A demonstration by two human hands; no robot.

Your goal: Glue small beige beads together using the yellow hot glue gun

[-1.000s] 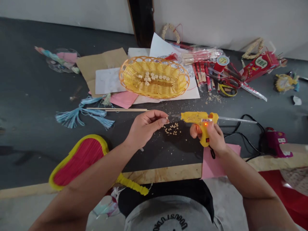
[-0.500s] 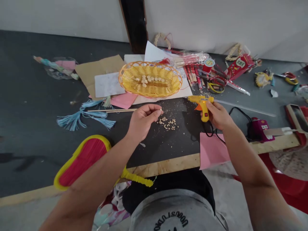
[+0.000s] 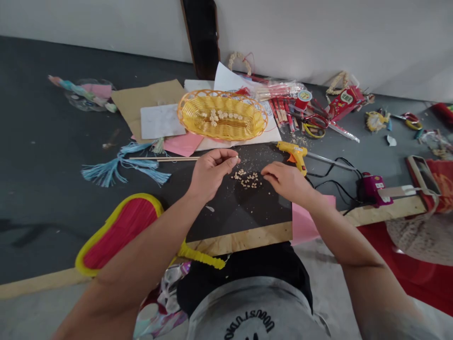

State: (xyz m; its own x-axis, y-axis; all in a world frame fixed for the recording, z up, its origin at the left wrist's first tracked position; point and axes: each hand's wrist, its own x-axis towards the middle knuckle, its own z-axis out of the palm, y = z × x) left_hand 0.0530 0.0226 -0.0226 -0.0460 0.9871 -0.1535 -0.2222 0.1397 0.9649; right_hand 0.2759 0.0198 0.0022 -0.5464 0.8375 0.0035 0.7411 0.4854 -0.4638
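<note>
A tiny pale piece [image 3: 237,157] is pinched between the thumb and forefinger of my left hand [image 3: 214,172]. Small cream-coloured pieces [image 3: 247,178] lie in a loose pile on the dark tabletop, between my two hands. My right hand [image 3: 288,181] is at the right edge of that pile with fingers drawn together; whether anything is in them is hidden. Just behind it, the yellow hot glue gun [image 3: 295,153] lies on its side, a clear glue stick [image 3: 332,162] sticking out of its back. Beyond the pile, a yellow woven basket [image 3: 222,134] holds little clustered cream pieces.
Blue tassels [image 3: 109,170] and thin sticks [image 3: 177,159] lie on the left. A red-and-yellow paddle-shaped piece [image 3: 123,226] is under my left forearm. Scissors [image 3: 314,125], a thread spool [image 3: 303,99], a purple power adapter [image 3: 375,189] and pink paper [image 3: 307,222] are to the right.
My right hand has let go of the glue gun, which now lies on the table, and has moved left to the pile. My left hand keeps its pinch in nearly the same place.
</note>
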